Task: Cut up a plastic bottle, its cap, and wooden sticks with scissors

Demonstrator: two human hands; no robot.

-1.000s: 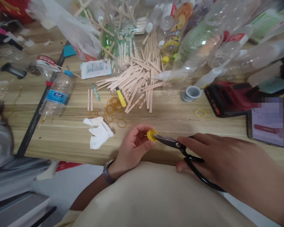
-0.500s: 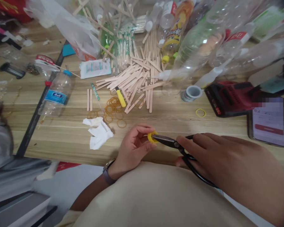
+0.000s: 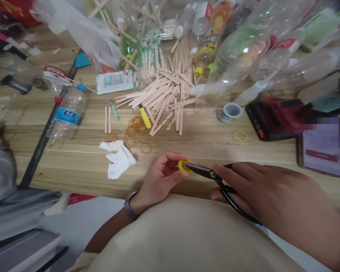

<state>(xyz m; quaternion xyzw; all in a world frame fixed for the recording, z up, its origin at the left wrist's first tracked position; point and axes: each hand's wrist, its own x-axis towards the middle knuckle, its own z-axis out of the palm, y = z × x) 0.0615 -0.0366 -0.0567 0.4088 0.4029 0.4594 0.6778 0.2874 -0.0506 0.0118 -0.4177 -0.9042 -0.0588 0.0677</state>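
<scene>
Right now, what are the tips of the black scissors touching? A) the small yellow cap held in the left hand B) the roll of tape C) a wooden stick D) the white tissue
A: the scissors, gripped by the right hand, point their closed tips into the yellow cap pinched by the left hand at the table edge.

A bright yellow ring sits at the tip of black scissors near the frame's centre. The table is pale wood with long grain stripes. Light tan sticks pile at upper middle, with orange-brown rubber bands below them and a white crumpled tissue to the lower left. A red and black tool lies at right, and a clear bottle with blue label and cap at left.
</scene>
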